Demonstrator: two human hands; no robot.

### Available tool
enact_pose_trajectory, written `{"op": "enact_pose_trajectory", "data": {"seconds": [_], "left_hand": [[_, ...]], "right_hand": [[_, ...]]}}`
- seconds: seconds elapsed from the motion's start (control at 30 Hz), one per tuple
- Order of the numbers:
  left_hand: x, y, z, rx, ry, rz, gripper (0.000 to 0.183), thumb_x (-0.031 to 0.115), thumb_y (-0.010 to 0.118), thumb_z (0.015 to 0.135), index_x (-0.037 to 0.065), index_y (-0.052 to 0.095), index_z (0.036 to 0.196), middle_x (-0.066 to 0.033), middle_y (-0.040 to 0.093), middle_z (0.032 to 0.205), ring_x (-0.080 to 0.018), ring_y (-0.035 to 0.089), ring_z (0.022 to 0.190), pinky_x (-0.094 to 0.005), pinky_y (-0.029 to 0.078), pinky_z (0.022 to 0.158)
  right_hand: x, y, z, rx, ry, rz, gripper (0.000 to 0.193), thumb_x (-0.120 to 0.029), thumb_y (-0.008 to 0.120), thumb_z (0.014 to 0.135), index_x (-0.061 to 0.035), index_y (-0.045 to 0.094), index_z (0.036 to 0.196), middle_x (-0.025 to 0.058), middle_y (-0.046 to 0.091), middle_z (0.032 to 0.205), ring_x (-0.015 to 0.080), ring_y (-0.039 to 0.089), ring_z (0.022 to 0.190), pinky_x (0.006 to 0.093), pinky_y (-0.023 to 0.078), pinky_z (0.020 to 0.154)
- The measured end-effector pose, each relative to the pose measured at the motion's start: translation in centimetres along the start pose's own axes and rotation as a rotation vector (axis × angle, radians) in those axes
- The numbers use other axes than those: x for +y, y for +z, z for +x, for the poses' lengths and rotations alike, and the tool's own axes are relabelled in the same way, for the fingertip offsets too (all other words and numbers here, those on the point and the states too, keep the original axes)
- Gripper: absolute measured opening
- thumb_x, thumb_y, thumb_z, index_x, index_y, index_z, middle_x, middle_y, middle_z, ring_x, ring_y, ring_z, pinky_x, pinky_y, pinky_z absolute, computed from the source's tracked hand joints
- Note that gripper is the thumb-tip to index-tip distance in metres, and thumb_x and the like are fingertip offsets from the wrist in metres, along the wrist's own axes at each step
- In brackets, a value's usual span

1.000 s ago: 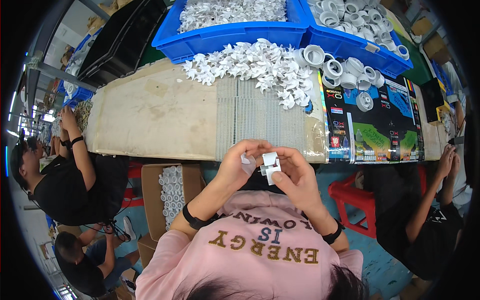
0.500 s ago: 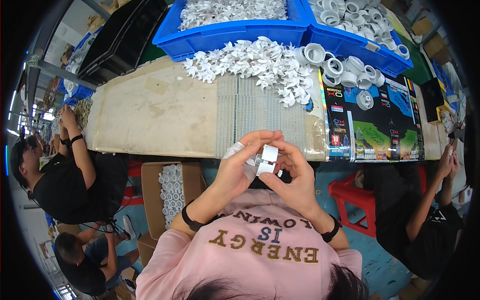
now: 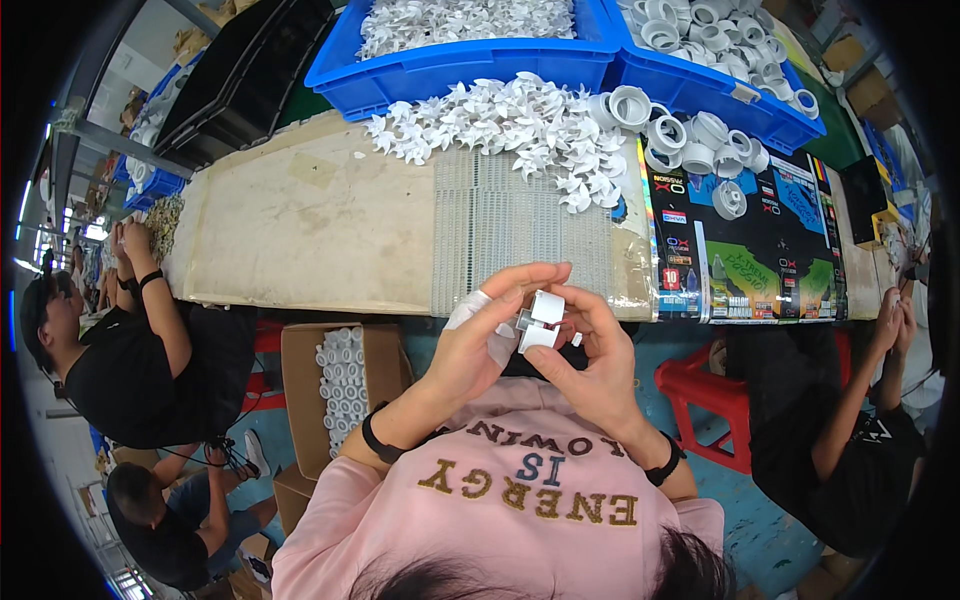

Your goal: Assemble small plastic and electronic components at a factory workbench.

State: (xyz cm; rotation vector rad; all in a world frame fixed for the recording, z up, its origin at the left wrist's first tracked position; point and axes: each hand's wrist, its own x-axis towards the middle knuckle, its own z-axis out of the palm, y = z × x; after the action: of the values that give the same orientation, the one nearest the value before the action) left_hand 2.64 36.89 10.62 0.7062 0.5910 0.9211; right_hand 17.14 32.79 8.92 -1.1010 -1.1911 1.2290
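Observation:
Just off the table's front edge, a white rounded plastic part (image 3: 541, 337) is held between my two hands. A small silvery metal piece (image 3: 525, 319) shows at its left side, and a small white tip sticks out on the right. My left hand (image 3: 478, 335) closes on the part from the left, with a whitish covering over some of its fingers. My right hand (image 3: 597, 350) grips it from the right, the thumb pressed on its lower piece. Fingers hide some of the part. Beyond lies a heap of small white bladed pieces (image 3: 500, 120).
Blue bins (image 3: 470, 75) stand at the far edge. White plastic rings (image 3: 700, 140) lie beside a dark printed sheet (image 3: 770, 240). Below the table are a carton (image 3: 378, 375) of white rings and a red stool (image 3: 705, 405). People work at left and right.
The white part has turned slightly in my hands and shifted a little to the right. More of its metal piece and small white tip shows. My hands keep their hold.

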Motion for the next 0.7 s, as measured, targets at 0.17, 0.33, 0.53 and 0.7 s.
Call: {"op": "enact_pose_trajectory", "data": {"seconds": [0.17, 0.33, 0.53, 0.7], "left_hand": [[-0.1, 0.1, -0.3, 0.055, 0.008, 0.111, 0.05, 0.034, 0.035, 0.096, -0.002, 0.044, 0.129, -0.02, 0.046, 0.134, -0.0269, 0.046, 0.123, -0.0395, 0.038, 0.103], [-0.8, -0.5, 0.1, 0.041, 0.01, 0.096, 0.061, 0.044, 0.023, 0.098, -0.003, 0.042, 0.133, -0.0182, 0.046, 0.134, -0.026, 0.048, 0.12, -0.0391, 0.038, 0.101], [-1.6, -0.6, 0.8, 0.058, 0.014, 0.179, 0.062, 0.045, 0.025, 0.098, -0.003, 0.041, 0.134, -0.0147, 0.045, 0.136, -0.0231, 0.048, 0.118, -0.0377, 0.038, 0.1], [-1.2, -2.3, 1.0, 0.028, -0.237, 0.057, 0.051, 0.02, 0.052, 0.091, 0.004, 0.038, 0.137, -0.0149, 0.046, 0.134, -0.0232, 0.049, 0.12, -0.0356, 0.046, 0.092]], "right_hand": [[-0.6, -0.5, -0.1, -0.096, 0.035, -0.141, 0.059, -0.006, 0.074, 0.076, 0.0027, 0.045, 0.126, 0.0079, 0.062, 0.101, 0.0111, 0.057, 0.088, 0.0254, 0.046, 0.078], [-0.1, -0.4, 0.1, -0.054, -0.145, -0.28, 0.064, -0.015, 0.08, 0.069, 0.0029, 0.048, 0.122, 0.0113, 0.06, 0.095, 0.0163, 0.059, 0.076, 0.0264, 0.049, 0.067], [0.2, -0.6, 1.6, -0.044, -0.387, -0.511, 0.063, -0.018, 0.08, 0.07, 0.0056, 0.048, 0.12, 0.0152, 0.059, 0.097, 0.0212, 0.06, 0.074, 0.0281, 0.049, 0.061], [-0.9, -3.4, 3.6, -0.232, -0.124, -0.431, 0.046, -0.015, 0.076, 0.073, -0.0003, 0.059, 0.113, 0.011, 0.06, 0.098, 0.0145, 0.06, 0.072, 0.0246, 0.048, 0.061]]}}
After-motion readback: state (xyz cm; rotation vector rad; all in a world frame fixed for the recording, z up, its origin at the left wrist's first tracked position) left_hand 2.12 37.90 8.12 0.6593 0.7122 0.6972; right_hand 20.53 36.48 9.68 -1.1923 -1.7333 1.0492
